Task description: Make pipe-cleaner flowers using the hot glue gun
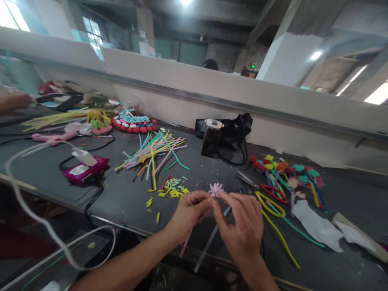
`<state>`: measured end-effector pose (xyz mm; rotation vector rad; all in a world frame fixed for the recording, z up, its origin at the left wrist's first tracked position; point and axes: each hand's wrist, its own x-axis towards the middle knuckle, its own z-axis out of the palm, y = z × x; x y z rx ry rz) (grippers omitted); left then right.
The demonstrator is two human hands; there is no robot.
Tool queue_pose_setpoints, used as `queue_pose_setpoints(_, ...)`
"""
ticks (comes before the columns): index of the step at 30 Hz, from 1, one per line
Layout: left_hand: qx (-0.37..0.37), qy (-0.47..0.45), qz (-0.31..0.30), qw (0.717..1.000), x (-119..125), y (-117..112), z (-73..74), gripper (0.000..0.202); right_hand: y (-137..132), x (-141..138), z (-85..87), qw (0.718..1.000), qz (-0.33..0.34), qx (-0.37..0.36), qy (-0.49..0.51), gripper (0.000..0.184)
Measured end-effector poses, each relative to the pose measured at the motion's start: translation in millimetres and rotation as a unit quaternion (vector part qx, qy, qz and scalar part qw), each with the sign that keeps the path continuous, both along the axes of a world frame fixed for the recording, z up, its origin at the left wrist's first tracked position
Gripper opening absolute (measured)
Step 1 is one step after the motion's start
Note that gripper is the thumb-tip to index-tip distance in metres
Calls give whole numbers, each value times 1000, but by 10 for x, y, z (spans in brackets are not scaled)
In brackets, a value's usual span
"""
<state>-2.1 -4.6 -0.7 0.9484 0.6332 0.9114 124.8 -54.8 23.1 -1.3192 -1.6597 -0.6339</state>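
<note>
- Concrete pillars and beams rise behind a pale partition [169, 103] along the back of the dark surface [127, 204].
- Near the front edge, a small pink fringed flower [216, 188] is held up between both hands.
- Left hand [192, 208]: grip closed, thumb and fingertips pinched together at the flower's base; a pink strip [185, 244] hangs below it.
- Right hand [242, 216]: thumb and forefinger nearly together, their grip narrowed on the same base, other fingers curled.
- Just beyond the left hand lie short yellow cut pieces [174, 194], with a heap of long coloured strips [153, 152] behind.
- Red-handled scissors [274, 193] lie open near the right hand, beside a bunch of colourful flowers [287, 171] and crumpled white paper [317, 226].
- Farther left sit a purple box [86, 171] and a pink glue gun [54, 138].
- At the left edge, another person's hand [13, 101] shows, blurred.
</note>
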Motion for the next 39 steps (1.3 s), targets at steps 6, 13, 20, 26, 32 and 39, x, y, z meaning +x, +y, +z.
queue_pose_setpoints(6,13,11,-7,1000,-1,-2,-15,29,-1,7,7,1000,-4,-10,4,9)
queue_pose_setpoints(13,17,11,-4,1000,1,-13,8,29,-26,3,10,1000,-3,-6,3,10)
queue_pose_setpoints(20,11,19,-2,1000,8,-16,22,28,-8,43,5,1000,-8,-1,12,8)
queue_pose_setpoints(26,20,23,-10,999,9,-10,24,28,17,59,-19,1000,-17,-5,15,4)
queue_pose_setpoints(32,21,19,-8,1000,2,-11,40,27,-27,86,8,1000,-20,-16,15,11)
queue_pose_setpoints(39,-22,6,-42,999,-20,-3,75,26,-71,132,28,1000,-17,6,19,16)
